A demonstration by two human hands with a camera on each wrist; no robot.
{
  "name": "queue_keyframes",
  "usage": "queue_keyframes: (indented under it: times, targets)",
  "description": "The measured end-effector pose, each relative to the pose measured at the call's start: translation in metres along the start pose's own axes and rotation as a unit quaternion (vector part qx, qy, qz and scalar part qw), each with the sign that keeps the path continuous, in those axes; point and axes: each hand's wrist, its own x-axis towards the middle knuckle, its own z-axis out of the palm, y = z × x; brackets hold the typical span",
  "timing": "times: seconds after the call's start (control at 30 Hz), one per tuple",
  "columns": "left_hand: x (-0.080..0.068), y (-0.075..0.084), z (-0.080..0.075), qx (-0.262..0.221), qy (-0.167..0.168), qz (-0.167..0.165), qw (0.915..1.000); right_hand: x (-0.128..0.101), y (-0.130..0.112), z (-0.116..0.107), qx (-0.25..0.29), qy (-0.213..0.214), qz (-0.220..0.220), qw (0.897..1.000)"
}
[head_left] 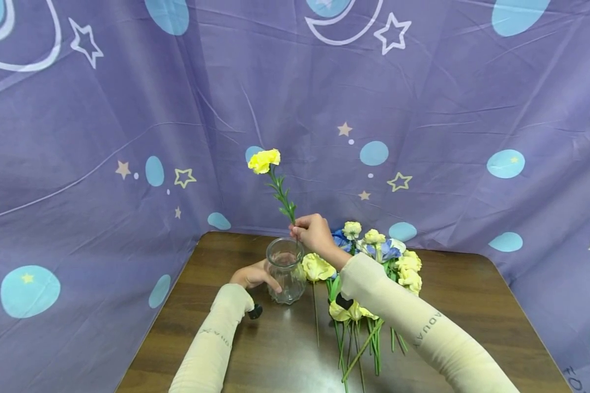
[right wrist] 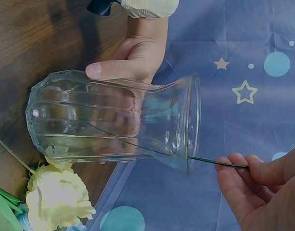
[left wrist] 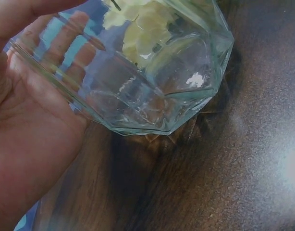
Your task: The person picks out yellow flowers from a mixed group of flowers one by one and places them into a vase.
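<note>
Dark wooden table before a purple star-print cloth: the left hand wraps its fingers round the glass vase, steadying it upright. Just beyond, the right hand pinches 1 yellow flower by its stem, whose tip enters the vase mouth; loose flowers lie beside that hand.

Clear faceted glass vase, smooth and glossy, catching bright glints. Dark wood-grain table, smooth with a soft sheen. Thin, creased purple cloth backdrop, matt, printed with stars and dots. Fabric-looking yellow flower on a thin, smooth green stem. Matt cream knit sleeves. More fabric-looking blooms near the back edge.
</note>
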Motion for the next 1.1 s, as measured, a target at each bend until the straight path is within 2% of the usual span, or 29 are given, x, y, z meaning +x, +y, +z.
queue_keyframes:
  times: [0.2, 0.53, 0.73, 1.1]
  targets:
    - [0.001, -0.003, -0.001, -0.003, 0.001, -0.005, 1.0, 0.0, -0.002, 0.001, -0.014, -0.006, -0.002, 1.0]
    - [0.002, -0.002, -0.001, 0.003, -0.004, 0.009, 0.9999, -0.002, -0.001, 0.004, -0.022, -0.013, 0.006, 1.0]
    - [0.0, -0.002, 0.001, 0.002, -0.013, 0.001, 0.9999, -0.004, 0.004, 0.007, -0.046, -0.009, -0.007, 0.999]
    - [0.0, 0.001, 0.002, 0.001, -0.002, -0.01, 0.9999, -0.006, 0.007, 0.01, -0.073, -0.019, -0.031, 0.997]
